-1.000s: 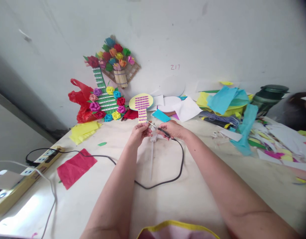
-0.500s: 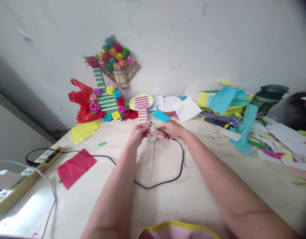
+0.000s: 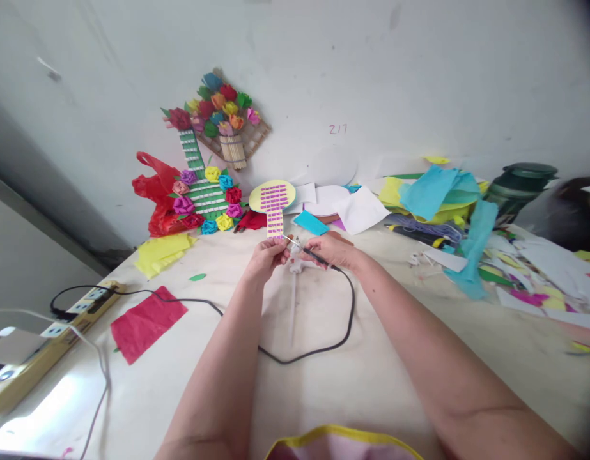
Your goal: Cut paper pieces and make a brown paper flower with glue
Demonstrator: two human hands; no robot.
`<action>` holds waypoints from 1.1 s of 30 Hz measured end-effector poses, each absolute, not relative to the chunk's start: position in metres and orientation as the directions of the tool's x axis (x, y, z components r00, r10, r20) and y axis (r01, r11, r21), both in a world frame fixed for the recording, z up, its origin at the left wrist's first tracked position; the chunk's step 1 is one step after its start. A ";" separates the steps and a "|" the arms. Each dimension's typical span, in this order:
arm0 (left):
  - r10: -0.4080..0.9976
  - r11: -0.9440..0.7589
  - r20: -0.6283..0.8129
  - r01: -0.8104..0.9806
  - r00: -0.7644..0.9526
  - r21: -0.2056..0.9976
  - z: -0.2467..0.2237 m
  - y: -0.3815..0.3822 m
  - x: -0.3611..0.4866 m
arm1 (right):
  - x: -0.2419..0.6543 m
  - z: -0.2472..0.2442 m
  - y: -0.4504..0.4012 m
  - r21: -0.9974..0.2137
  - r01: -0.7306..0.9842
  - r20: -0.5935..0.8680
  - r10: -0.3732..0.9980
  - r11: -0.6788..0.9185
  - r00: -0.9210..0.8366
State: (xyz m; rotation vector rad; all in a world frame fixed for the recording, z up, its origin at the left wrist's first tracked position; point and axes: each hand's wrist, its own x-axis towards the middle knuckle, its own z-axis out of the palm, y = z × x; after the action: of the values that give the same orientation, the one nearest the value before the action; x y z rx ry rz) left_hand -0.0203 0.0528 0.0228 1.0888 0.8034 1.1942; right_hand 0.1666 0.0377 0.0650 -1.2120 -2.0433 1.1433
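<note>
My right hand [image 3: 333, 250] is closed round the black handle of a soldering iron [image 3: 316, 257], whose thin metal shaft points left. The iron's tip is close to the lower end of a yellow paddle-shaped board [image 3: 275, 223] with woven purple strips. My left hand [image 3: 270, 254] is closed in a pinch just below that board; what its fingers hold is hidden. Between and beneath the hands lies a whitish hot glue gun [image 3: 295, 263], partly covered. A translucent glue stick [image 3: 293, 310] extends from it towards me.
A black cord [image 3: 351, 313] loops across the table to a power strip [image 3: 97, 300]. Red crepe paper [image 3: 148, 324] lies at left. Behind stand a paper-flower guitar [image 3: 206, 198] and a red plastic bag [image 3: 153, 185]. Paper scraps [image 3: 529, 268] and a dark green flask [image 3: 518, 188] are at right.
The soldering iron has shifted very slightly to the right, its handle end a touch lower. Both hands keep almost the same place.
</note>
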 end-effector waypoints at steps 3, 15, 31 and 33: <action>0.975 0.013 0.058 -0.315 0.213 0.949 0.022 0.054 -0.022 | 0.166 0.068 0.035 -0.836 0.490 0.001 0.894 0.247 -0.449; 0.970 -0.025 0.102 -0.322 0.223 0.947 0.024 0.052 -0.021 | 0.174 0.040 0.068 -0.821 0.496 0.072 0.914 0.282 -0.400; 0.952 -0.107 0.214 -0.415 0.220 0.903 0.024 0.049 -0.018 | 0.237 0.076 0.069 -0.248 0.966 -0.031 0.997 -0.077 0.071; 0.958 -0.100 0.198 -0.403 0.210 0.910 0.025 0.048 -0.018 | 0.241 0.073 0.071 -0.204 0.973 -0.042 0.994 -0.106 0.099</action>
State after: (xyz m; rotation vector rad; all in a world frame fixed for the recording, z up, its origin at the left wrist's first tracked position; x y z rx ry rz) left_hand -0.0175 0.0478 0.0251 1.1234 0.6599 1.2946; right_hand 0.2414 0.0707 0.0732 -2.2338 -2.0128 0.2551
